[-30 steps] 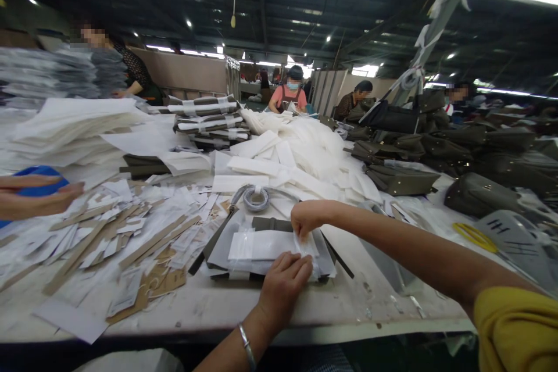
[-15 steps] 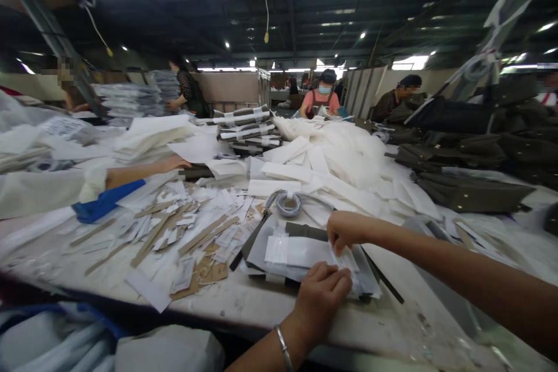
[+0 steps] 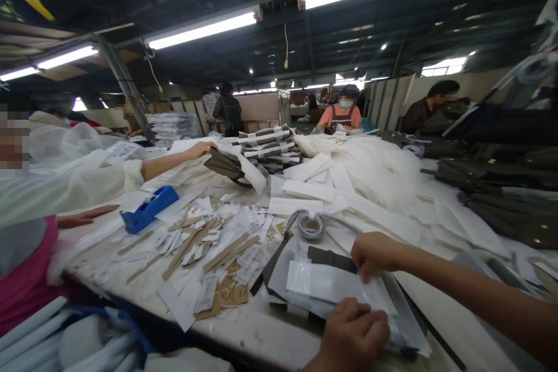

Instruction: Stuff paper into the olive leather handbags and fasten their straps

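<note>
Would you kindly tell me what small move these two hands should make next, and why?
Probably the right hand should press down the right end of the long, white, papery strip, since it is at that end, shiny clear tape crosses the left end, and the left hand lies close by.
</note>
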